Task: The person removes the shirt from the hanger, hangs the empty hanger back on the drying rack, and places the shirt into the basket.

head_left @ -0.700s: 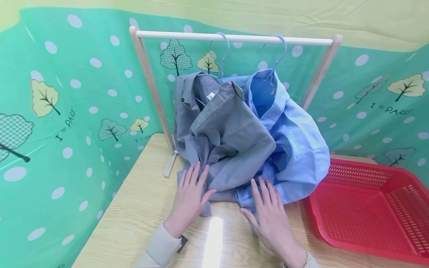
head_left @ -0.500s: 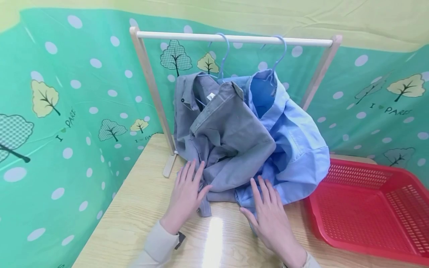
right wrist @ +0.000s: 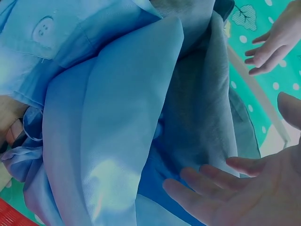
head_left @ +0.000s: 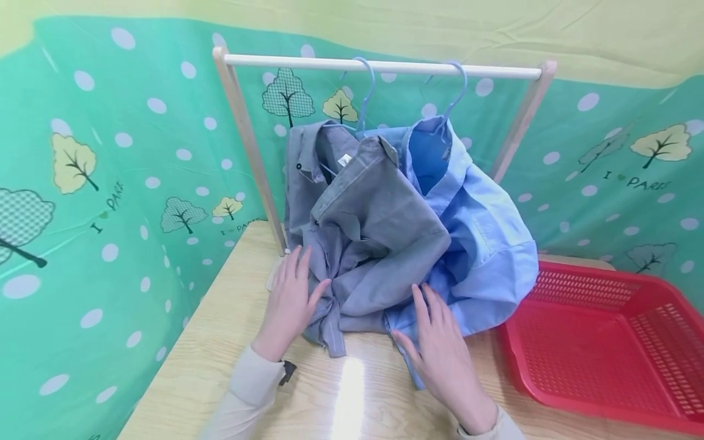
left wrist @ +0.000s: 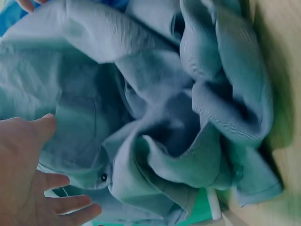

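Observation:
A grey shirt hangs from a light-blue hanger, its lower part bunched on the table. Beside it on the right, a light-blue shirt hangs from a second hanger and partly overlaps behind the grey one. My left hand is at the grey shirt's lower left edge, fingers spread and holding nothing. In the left wrist view the same hand appears beside the grey cloth. My right hand lies with extended fingers over the blue shirt's lower hem; whether it touches the cloth is unclear.
A wooden rack with a white rail stands at the back of the table. To the right sits a red plastic basket. A green patterned cloth covers the walls behind and at the left.
My left hand has moved left and slightly up along the grey shirt's edge, uncovering more of its lower hem. My right hand has barely moved. The view has shifted slightly.

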Available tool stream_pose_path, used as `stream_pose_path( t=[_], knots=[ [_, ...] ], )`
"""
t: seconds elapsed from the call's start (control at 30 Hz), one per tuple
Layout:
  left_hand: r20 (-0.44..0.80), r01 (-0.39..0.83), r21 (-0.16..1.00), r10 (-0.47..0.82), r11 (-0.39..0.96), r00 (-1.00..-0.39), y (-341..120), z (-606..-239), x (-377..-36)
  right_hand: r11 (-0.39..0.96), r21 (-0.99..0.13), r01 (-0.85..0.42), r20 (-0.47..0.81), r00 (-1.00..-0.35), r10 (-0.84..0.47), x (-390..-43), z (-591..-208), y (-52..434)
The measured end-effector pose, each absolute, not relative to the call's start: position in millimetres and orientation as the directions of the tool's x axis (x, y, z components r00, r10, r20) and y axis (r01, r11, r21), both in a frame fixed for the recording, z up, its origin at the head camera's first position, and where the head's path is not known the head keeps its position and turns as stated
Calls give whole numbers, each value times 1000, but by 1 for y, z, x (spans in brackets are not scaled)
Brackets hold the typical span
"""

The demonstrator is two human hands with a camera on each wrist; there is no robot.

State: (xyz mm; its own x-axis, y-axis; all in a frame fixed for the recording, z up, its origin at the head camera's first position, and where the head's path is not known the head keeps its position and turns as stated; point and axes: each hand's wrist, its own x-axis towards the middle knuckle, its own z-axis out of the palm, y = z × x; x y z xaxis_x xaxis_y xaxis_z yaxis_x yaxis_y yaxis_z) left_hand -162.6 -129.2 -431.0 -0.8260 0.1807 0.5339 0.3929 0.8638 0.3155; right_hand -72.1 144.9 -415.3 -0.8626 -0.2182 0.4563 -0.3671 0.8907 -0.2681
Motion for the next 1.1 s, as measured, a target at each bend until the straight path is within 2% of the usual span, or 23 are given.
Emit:
stream_pose_path(
  t=[0.37,0.73,1.1],
  knots=[
    [529,319,397,70,861,-846,-145,-417,-195,888,-307,-343,441,-878,-187,-80,-408,143],
    [580,205,458,-116,865,-806,-163,-414,-219,877,-339,-340,419,-889,-183,-85,-403,140],
    [546,222,530,-129,818,-828,-174,-405,-247,877,-339,-341,423,-888,-181,-89,-399,140]
  ],
)
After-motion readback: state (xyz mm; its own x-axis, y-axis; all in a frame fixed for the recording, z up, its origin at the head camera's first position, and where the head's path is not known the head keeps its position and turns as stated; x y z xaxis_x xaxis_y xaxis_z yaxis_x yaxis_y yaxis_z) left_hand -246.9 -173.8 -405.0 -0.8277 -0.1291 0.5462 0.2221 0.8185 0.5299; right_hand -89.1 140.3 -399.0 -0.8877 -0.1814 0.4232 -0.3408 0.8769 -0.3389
